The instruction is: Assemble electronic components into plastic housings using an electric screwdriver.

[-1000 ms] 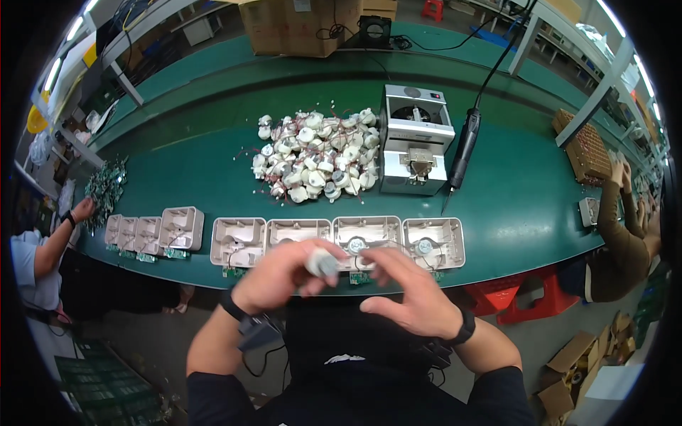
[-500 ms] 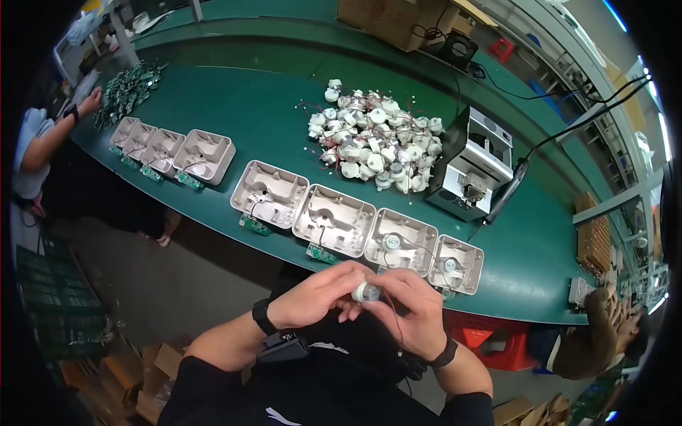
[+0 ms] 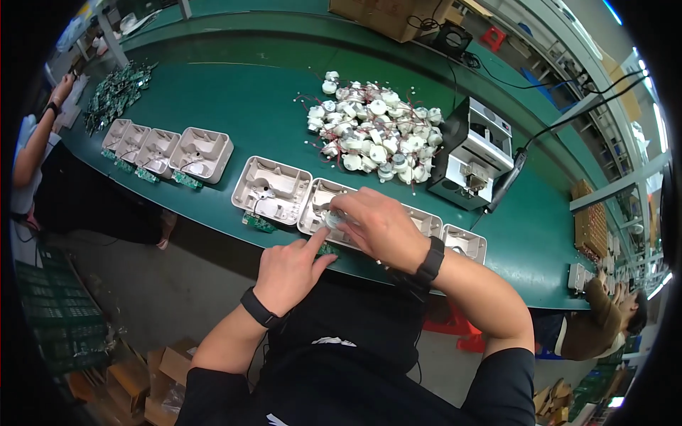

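My right hand [image 3: 387, 231] reaches over a light-grey plastic housing [image 3: 306, 213] and pinches a small round white-and-silver motor [image 3: 332, 219] at its cavity. The fingers partly cover the motor, so I cannot tell whether it is seated. My left hand [image 3: 288, 273] is open at the table's front edge, index finger stretched to the same housing's near side and thumb apart. Just beyond the left thumb lies a green circuit board [image 3: 327, 249], partly hidden. To the left stands another grey housing [image 3: 273, 181], with a green board [image 3: 258, 222] in front. My right arm partly covers the housings [image 3: 477, 241] on the right.
A heap of white motors with red wires [image 3: 376, 128] lies behind the housings. A black-and-silver machine [image 3: 477, 156] stands right of it. Several smaller-looking housings [image 3: 202, 153] and a pile of green boards [image 3: 117, 96] are at left. People work at both sides.
Both hands have moved from in front of the table up to the row. My right hand has carried the motor forward and left to a housing; my left hand has let go of it.
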